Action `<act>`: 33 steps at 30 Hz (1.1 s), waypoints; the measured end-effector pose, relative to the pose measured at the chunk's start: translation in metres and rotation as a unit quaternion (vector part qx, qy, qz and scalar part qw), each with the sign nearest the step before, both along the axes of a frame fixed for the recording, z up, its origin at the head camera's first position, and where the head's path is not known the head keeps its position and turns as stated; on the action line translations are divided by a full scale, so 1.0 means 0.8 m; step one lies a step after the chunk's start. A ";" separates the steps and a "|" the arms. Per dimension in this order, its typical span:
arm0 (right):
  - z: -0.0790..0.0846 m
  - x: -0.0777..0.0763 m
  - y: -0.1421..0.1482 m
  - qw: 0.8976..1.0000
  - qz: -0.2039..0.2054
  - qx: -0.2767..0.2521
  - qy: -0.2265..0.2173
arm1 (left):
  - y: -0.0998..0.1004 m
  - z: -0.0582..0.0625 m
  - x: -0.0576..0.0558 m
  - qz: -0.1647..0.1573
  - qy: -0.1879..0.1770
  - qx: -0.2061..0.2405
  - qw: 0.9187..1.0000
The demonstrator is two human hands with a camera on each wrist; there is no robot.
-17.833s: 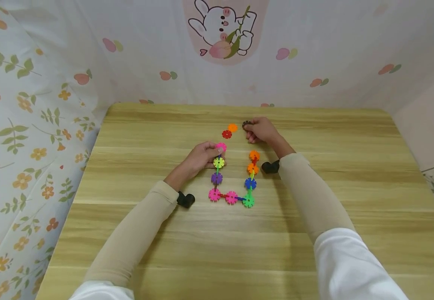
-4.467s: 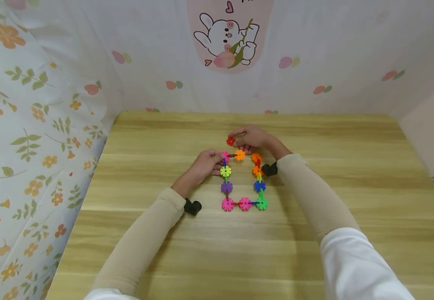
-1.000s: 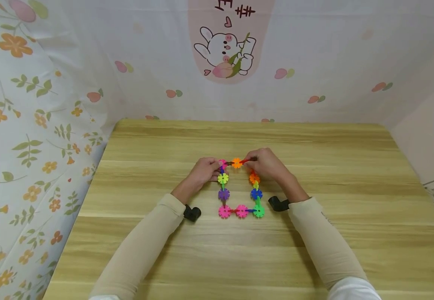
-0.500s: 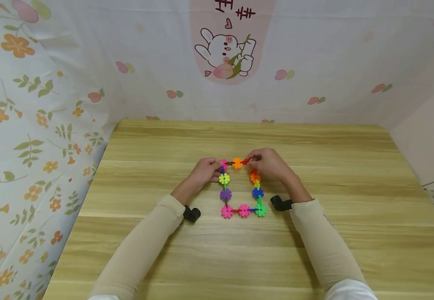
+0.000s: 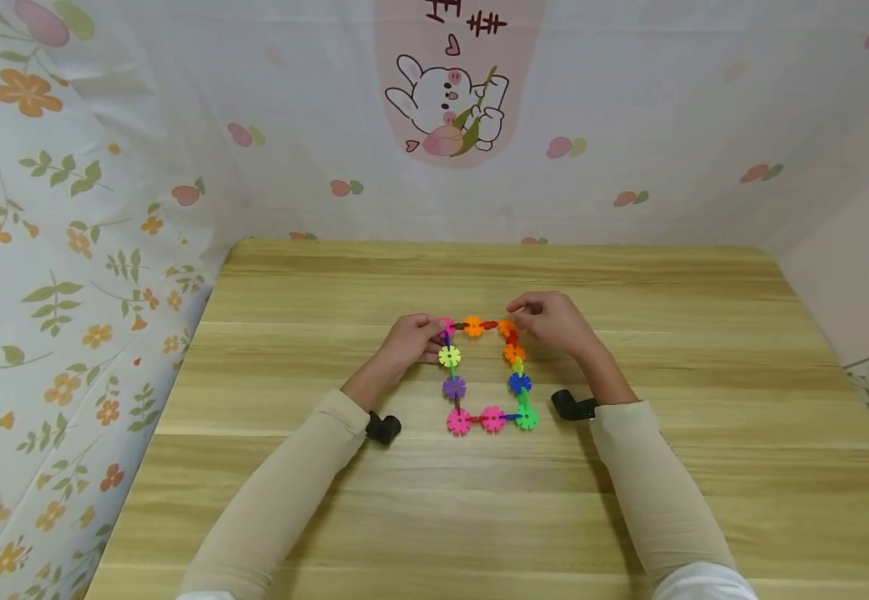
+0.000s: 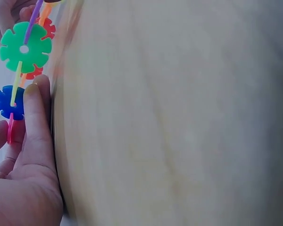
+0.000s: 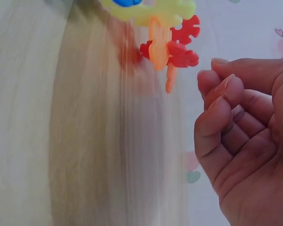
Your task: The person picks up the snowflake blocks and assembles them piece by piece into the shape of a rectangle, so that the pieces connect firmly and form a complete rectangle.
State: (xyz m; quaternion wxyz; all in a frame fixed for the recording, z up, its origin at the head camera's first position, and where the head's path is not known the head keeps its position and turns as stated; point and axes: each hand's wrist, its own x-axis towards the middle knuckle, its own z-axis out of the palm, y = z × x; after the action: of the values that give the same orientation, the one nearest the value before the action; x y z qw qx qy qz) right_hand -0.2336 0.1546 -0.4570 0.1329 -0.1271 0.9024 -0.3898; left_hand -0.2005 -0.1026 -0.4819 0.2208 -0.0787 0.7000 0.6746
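Note:
Notched plastic snowflake discs are linked into a four-sided ring on the table. My left hand point(image 5: 407, 340) pinches the pink disc point(image 5: 445, 326) at its far left corner; the left wrist view shows that disc edge-on point(image 6: 10, 129) between thumb and fingers, below a blue disc point(image 6: 9, 102). Along the far side run an orange disc point(image 5: 473, 326) and a red disc point(image 5: 490, 324), reaching the orange corner disc point(image 5: 506, 326). My right hand point(image 5: 557, 323) is beside that corner, its fingers loosely bent. In the right wrist view this hand point(image 7: 250, 122) holds nothing and is apart from the discs.
Purple point(image 5: 454, 387), blue point(image 5: 520, 383) and green point(image 5: 526, 417) discs form parts of the ring's sides. Black wrist cameras point(image 5: 384, 428) sit near both forearms. A patterned cloth point(image 5: 292, 100) hangs behind the wooden table point(image 5: 434, 508).
Earlier the far side was open, with loose orange and red discs lying there. The red disc now bridges to the right corner, and my right hand has let go and drawn back rightward.

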 end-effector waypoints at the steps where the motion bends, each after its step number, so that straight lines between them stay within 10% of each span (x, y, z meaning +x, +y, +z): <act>1: 0.000 -0.001 0.001 1.000 -0.004 0.001 -0.004 | 0.000 0.000 0.000 0.000 0.000 0.000 1.000; 33: -0.014 -0.005 -0.003 0.996 -0.007 0.006 -0.094 | 0.002 -0.002 0.000 -0.004 0.002 -0.011 1.000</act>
State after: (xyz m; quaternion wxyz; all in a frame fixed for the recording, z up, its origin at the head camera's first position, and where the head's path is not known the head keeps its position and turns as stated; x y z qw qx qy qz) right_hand -0.2378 0.1525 -0.4684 0.2153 -0.0831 0.8889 -0.3958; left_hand -0.2005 -0.1008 -0.4832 0.2207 -0.0768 0.7082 0.6662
